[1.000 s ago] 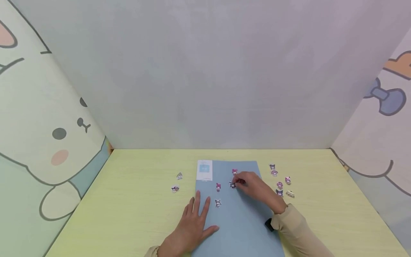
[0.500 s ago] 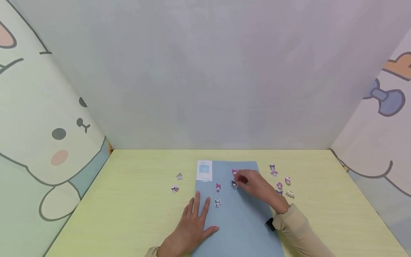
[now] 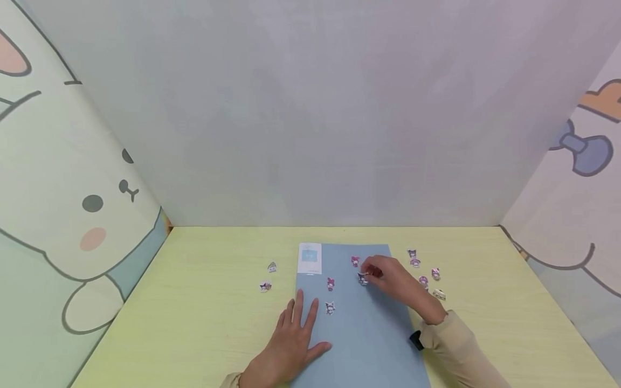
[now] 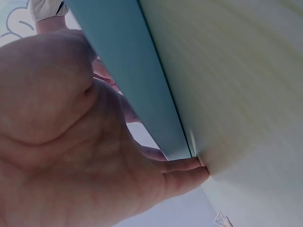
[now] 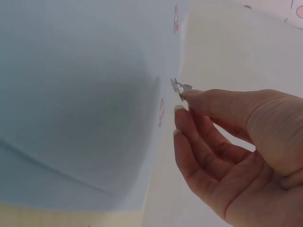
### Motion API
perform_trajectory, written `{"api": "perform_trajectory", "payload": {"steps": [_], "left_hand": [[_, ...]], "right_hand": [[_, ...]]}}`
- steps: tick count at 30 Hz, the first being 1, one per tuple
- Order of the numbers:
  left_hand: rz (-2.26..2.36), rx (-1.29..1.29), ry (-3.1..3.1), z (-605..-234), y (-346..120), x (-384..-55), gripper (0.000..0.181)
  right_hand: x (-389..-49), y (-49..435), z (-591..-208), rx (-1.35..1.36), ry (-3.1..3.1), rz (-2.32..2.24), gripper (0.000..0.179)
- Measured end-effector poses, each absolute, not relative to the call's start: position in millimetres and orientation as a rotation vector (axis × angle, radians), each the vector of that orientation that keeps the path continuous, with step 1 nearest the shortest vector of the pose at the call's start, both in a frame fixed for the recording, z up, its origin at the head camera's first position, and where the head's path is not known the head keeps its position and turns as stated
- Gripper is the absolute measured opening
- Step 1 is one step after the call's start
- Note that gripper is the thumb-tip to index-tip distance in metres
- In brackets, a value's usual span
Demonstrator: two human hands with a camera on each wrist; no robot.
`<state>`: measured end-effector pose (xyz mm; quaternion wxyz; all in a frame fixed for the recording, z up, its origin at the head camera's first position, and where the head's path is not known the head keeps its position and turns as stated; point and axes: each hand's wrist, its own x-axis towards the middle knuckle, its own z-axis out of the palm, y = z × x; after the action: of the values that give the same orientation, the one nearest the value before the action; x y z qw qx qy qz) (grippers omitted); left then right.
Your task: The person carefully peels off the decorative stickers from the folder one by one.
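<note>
My right hand (image 3: pixel 392 281) pinches a small dark cartoon sticker (image 3: pixel 362 278) between thumb and fingers, over the upper part of a blue folder (image 3: pixel 373 334). In the right wrist view the sticker (image 5: pixel 181 88) juts out from the thumb tip, held off the blue surface. Fingers spread, my left hand (image 3: pixel 290 337) rests on the folder's left edge, the thumb lying across the blue. Stuck-looking on the folder are a pink sticker (image 3: pixel 356 261) near the top, another pink one (image 3: pixel 331 284) and a grey-white one (image 3: pixel 330 307) lower left.
A white label (image 3: pixel 309 259) fills the folder's top left corner. Two stickers, one of them dark and pink (image 3: pixel 265 286), lie on the yellow table (image 3: pixel 213 318) to the left. Several more, among them a striped one (image 3: pixel 439 295), lie to the right. Walls enclose the table.
My right hand has moved slightly right with the dark sticker, which has turned in the fingers and sits a little farther from the left stickers. The left hand has stayed in place.
</note>
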<state>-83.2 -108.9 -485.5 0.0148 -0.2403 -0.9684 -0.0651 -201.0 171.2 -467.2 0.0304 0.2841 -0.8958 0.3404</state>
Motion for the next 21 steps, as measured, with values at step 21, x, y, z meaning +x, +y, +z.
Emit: {"api": "perform_trajectory", "payload": {"steps": [21], "left_hand": [[-0.217,-0.744,-3.009,-481.8,-108.0,-81.5,0.086]], "right_hand": [[-186.9,202.3,-468.7,0.802,-2.792,1.078,0.013]]}}
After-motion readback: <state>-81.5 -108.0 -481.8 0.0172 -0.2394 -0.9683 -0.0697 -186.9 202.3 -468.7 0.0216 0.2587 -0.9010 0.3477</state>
